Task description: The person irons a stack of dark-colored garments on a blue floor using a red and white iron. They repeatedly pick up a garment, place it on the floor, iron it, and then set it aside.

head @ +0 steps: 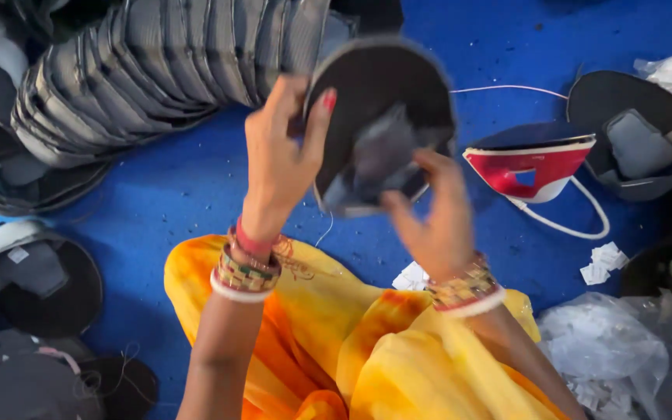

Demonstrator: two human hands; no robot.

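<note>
My left hand (280,155) grips the left rim of a dark, rounded cap piece (386,82) held up in front of me, thumb on its inner face. My right hand (433,218) is blurred and reaches into the cap's lower inside, fingers on the grey lining (379,152). Both wrists wear bangles. Yellow-orange cloth (367,342) covers my lap below.
A long nested stack of grey cap pieces (157,62) lies at the upper left on the blue floor (173,187). A red and white iron (534,167) with a white cord sits to the right. More caps (635,136), small white paper tags (600,272) and clear plastic bags (624,350) lie around.
</note>
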